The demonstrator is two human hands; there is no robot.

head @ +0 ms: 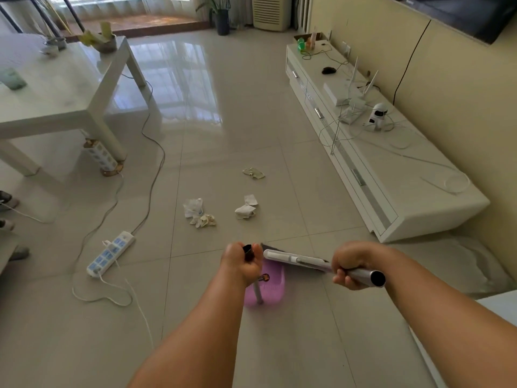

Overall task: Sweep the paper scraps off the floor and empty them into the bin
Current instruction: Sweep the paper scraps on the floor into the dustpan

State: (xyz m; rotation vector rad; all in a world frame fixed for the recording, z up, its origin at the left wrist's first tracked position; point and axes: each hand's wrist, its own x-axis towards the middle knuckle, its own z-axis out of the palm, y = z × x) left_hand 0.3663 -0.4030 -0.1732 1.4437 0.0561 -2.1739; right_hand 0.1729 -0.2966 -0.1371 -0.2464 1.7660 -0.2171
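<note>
Several crumpled paper scraps lie on the tiled floor ahead of me: one pile (199, 212) at centre, another (246, 208) to its right, and a flat piece (253, 173) farther off. My left hand (240, 264) grips the upright metal handle of a pink dustpan (270, 287) that rests on the floor below it. My right hand (353, 266) is closed around the silver handle of a broom (296, 260), whose white head lies just above the dustpan. No bin is in view.
A white power strip (110, 254) with trailing cables lies on the floor at the left. A white table (60, 88) stands at the far left, a low white TV cabinet (386, 163) runs along the right wall. Open tiled floor stretches ahead.
</note>
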